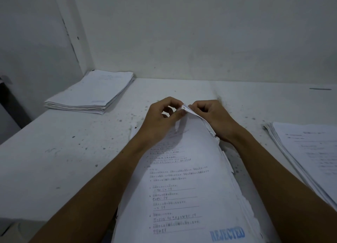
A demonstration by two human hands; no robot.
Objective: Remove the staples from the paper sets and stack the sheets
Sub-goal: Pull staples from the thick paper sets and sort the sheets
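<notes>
A thick stapled paper set lies lengthwise in front of me on the white table, its top sheet printed with text and a blue "REJECTED" stamp. Its far corner is lifted off the table. My left hand pinches that corner from the left with thumb and forefinger. From the right, my right hand pinches the same corner, fingers curled behind the raised sheets. A small dark mark, probably the staple, shows at the corner tip.
A neat stack of sheets sits at the far left against the wall. Another pile of printed paper lies at the right edge. The table is stained with dark specks. A thin dark object lies far right.
</notes>
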